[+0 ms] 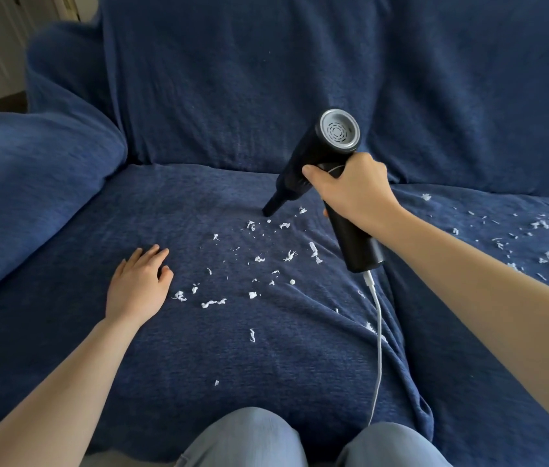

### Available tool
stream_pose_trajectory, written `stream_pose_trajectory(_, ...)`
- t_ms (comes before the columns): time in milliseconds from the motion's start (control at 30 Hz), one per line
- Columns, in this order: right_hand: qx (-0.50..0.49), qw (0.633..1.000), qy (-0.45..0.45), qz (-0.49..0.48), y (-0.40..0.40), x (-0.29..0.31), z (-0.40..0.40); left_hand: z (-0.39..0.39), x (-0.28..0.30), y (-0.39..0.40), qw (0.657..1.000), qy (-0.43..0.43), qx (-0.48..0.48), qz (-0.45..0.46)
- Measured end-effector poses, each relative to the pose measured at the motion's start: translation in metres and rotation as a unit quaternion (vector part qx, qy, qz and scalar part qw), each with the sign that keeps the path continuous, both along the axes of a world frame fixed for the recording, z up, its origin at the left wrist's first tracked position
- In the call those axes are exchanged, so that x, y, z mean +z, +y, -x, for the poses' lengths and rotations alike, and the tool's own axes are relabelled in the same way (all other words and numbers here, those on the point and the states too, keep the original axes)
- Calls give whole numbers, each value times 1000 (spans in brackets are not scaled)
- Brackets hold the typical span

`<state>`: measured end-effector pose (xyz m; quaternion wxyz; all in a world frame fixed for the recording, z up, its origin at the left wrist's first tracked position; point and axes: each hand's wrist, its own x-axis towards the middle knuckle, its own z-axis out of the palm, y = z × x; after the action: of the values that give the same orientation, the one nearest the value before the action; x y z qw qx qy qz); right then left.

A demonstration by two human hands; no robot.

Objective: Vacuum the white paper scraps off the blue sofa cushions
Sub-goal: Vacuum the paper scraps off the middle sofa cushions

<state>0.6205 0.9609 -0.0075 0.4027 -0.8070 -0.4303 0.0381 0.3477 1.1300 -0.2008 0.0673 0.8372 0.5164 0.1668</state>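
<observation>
The right hand (pixel 354 193) is wrapping its fingers round the handle of a black handheld vacuum (pixel 327 170), tilting the body so the narrow nozzle (pixel 271 207) is angling down onto the seat cushion (pixel 131 348), probably to draw up the nearest litter. White paper scraps (pixel 256 261) are lying just below and left of the nozzle tip. A white cable (pixel 379 332) is trailing down from the handle's base. More scraps (pixel 535 244) are lying well right of the grip on the neighbouring cushion. The left hand (pixel 138 284) is resting flat, fingers relaxed, left of the scraps, seemingly steadying the fabric.
</observation>
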Motion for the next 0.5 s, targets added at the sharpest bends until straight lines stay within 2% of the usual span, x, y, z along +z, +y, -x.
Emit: stream_pose_trajectory(500, -54, 998, -18, -1, -31, 6, -29, 4, 1, -9, 1000, 12, 10, 1)
